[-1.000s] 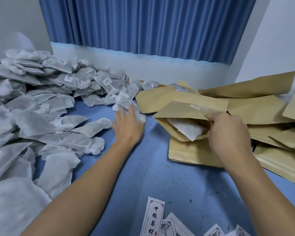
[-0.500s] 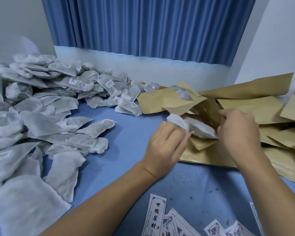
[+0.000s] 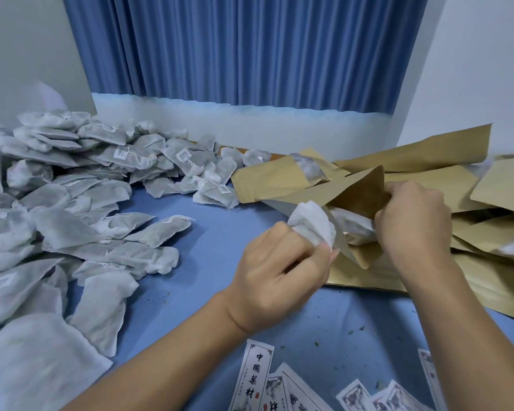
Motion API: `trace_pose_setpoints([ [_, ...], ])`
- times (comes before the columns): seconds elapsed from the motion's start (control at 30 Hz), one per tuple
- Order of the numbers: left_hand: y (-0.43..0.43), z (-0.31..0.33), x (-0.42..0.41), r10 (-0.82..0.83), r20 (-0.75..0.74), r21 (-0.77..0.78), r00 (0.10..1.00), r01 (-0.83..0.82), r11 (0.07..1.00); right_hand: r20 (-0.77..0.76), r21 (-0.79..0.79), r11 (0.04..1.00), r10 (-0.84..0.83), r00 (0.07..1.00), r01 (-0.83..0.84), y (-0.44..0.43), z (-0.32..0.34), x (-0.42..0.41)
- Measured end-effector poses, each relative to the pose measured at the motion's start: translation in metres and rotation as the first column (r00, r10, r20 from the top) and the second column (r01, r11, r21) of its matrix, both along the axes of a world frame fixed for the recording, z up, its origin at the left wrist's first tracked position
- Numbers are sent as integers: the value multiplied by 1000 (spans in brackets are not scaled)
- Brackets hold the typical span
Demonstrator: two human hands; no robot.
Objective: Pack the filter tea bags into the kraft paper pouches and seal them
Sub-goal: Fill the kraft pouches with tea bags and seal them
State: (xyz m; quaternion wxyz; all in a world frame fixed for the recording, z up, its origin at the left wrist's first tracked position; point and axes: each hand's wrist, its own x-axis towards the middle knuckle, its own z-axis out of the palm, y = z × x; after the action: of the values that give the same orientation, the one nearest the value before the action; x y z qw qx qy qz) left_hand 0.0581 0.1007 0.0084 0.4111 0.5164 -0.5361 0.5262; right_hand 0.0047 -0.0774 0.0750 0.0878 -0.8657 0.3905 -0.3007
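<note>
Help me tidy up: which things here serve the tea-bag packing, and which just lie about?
In use: left hand gripping a filter tea bag; right hand holding the kraft pouch open; tea bag pile; spare pouches.
Lying about: printed labels; curtain.

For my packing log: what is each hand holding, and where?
Left hand pinches a filter tea bag by its lower end; right hand grips the kraft pouch at its open mouth.

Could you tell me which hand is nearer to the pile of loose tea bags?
Left. The left hand, gripping a tea bag, is right of the pile; the right hand holds the pouch farther right.
</note>
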Motion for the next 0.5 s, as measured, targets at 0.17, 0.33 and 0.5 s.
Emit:
trace_pose_setpoints([
  [0.17,8,-2,-9,-21,39,32,999,20,999,41,6,1000,-1,999,1,-3,1,-4],
  [0.33,8,4,-24,30,25,82,999,-32,996,15,29,1000,4,1000,-5,-5,-3,-5],
  [0.5,-22,18,-3,334,-198,420,922,-228,879,26,24,995,100,995,-101,5,-1,-3],
])
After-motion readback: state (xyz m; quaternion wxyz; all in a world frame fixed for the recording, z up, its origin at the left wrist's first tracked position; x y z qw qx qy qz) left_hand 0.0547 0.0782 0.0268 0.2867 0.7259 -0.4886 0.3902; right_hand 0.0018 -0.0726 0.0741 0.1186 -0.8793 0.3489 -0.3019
